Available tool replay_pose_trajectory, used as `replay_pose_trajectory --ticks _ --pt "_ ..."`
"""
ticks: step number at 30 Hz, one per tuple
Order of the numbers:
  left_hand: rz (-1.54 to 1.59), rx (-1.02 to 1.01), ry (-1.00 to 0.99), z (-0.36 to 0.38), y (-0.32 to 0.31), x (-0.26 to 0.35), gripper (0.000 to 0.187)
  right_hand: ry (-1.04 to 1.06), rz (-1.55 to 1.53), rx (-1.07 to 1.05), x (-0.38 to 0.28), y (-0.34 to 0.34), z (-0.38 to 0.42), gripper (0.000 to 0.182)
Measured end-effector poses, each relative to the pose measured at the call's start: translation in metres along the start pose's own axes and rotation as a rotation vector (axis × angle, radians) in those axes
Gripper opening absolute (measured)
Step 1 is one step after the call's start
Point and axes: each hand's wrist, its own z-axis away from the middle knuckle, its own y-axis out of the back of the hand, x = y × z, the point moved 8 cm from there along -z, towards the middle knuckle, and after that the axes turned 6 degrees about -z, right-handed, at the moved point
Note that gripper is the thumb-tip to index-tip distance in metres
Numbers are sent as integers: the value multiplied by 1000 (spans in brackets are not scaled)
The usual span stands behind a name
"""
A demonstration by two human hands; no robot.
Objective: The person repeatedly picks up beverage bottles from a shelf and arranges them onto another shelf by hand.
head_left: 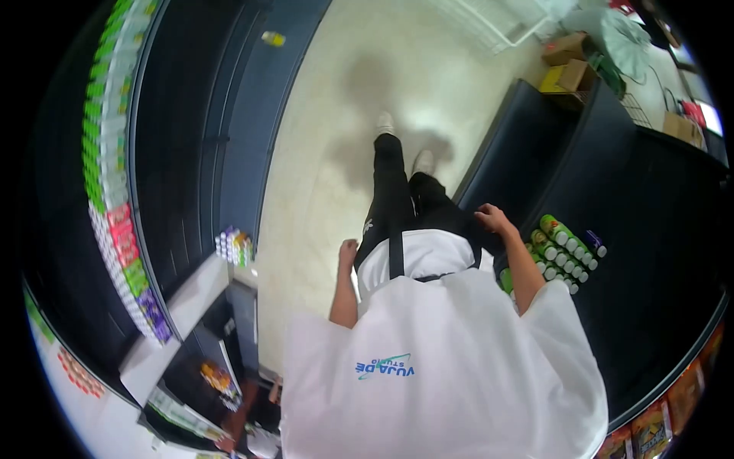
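My left hand [348, 251] hangs beside my left thigh, its fingers curled in, and nothing shows in it. Near my right hip, my right hand [491, 219] has loosely bent fingers with a gap between them, and it holds nothing that I can see. Close to the right forearm is a group of green snack canisters [562, 246] with white lids on a dark shelf [627, 298]. A purple canister [595, 242] stands at the group's edge. Neither hand touches any of these.
Tall dark shelves [172, 153] on the left carry a long row of green, red and purple packages [115, 145]. A yellow item [273, 38] sits low there. Cardboard boxes [566, 50] and a white rack [505, 23] are ahead. Pale floor [313, 153] runs between.
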Motion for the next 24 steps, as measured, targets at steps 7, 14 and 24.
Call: replay_pose_trajectory --ticks 7,14,24 --pt "95 240 162 45 44 -5 25 122 27 192 -50 -13 -23 34" --pt "504 -162 -122 46 43 0 17 361 560 -498 -199 -229 31 47" --pt "192 -232 17 126 163 -96 68 381 1546 -1097 -273 -505 110 45"
